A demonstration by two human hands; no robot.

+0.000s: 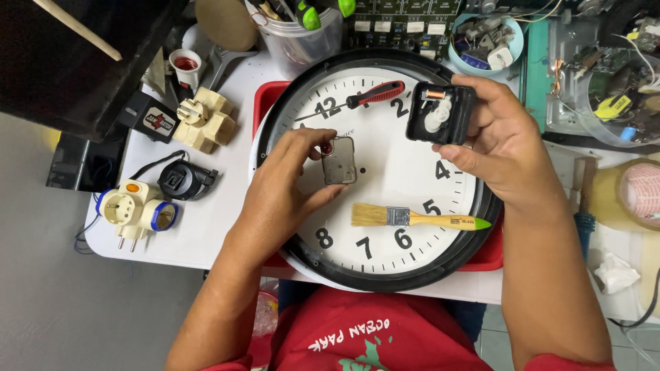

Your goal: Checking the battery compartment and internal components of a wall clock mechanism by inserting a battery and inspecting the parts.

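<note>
Black clock movement box sits gripped in the right hand; the left hand pinches its clear cover, a paintbrush lying just below both.

Both forearms are raised from the lower edge of the view, bare to the elbows. The left hand is held palm down, its thumb and fingers pinched together at the tips. The right hand is held higher and farther out, fingers curled inward and the thumb pressed forward in a closed grasp
</note>
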